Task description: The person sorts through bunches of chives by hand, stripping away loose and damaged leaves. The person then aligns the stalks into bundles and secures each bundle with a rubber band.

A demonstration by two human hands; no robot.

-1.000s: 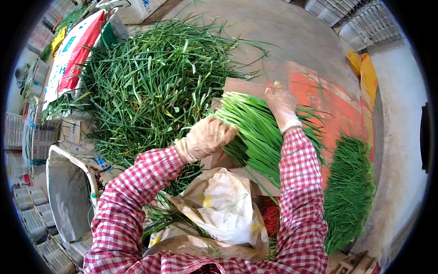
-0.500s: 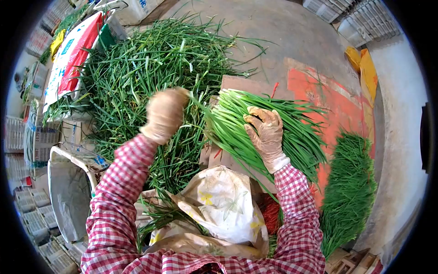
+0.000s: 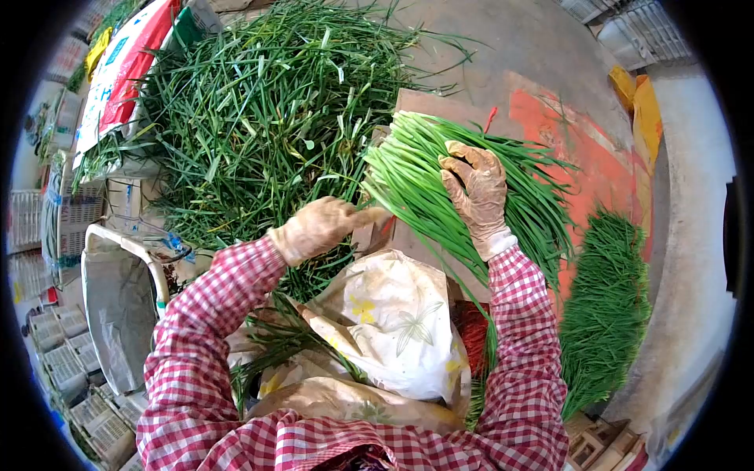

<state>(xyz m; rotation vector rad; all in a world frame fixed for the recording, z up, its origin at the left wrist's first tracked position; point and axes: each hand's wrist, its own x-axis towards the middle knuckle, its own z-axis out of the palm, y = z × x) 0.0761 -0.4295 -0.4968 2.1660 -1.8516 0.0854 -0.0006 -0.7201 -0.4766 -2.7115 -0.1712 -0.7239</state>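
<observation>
A thick bundle of garlic chives (image 3: 408,161) lies on brown cardboard (image 3: 428,102), pale stem ends to the left. My gloved right hand (image 3: 476,192) rests over its middle, fingers bent onto the leaves and thumb apart. Beside the stem ends is my gloved left hand (image 3: 320,228); its index finger stretches right, the others curl, and nothing shows in it. A red tie (image 3: 491,119) sticks out beyond the bundle's far side. To the left spreads a big heap of loose chives (image 3: 259,118), partly behind my left hand.
A neat stack of chives (image 3: 603,306) lies at the right on an orange-red sheet (image 3: 581,177). A stained white cloth (image 3: 393,322) covers my lap, near red strands (image 3: 473,337). At the left stand a white-framed chair (image 3: 118,314), a filled sack (image 3: 129,78) and plastic crates (image 3: 75,224).
My left hand has come down and right from over the heap toward the stem ends, its index finger now stretched. My right hand stays on the bundle. The view has shifted slightly.
</observation>
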